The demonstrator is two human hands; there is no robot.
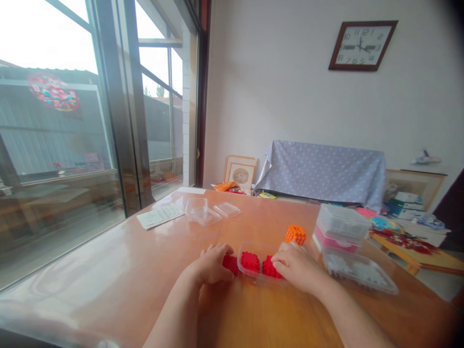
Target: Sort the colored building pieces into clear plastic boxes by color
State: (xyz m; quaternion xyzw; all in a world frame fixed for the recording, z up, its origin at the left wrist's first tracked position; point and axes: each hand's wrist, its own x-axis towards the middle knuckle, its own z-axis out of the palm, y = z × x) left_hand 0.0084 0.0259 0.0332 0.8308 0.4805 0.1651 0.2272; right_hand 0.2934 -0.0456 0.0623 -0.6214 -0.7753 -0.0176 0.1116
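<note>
A small clear plastic box [253, 247] stands on the wooden table [126, 275] and holds red toy-brick cubes [250, 261]. My left hand [212, 265] rests at the box's left end with its fingers curled round a red cube [229, 263] just outside the wall. At the right end, my right hand [295, 265] has its fingers closed on another red cube [268, 267] inside the box. An orange cube [296, 234] sits on the table just behind my right hand.
Stacked clear boxes [340, 227] with pink and white pieces stand at the right, above a flat clear tray [358, 273]. An empty clear box [198, 210], its lid [227, 209] and a paper sheet [159, 216] lie at the far left by the window.
</note>
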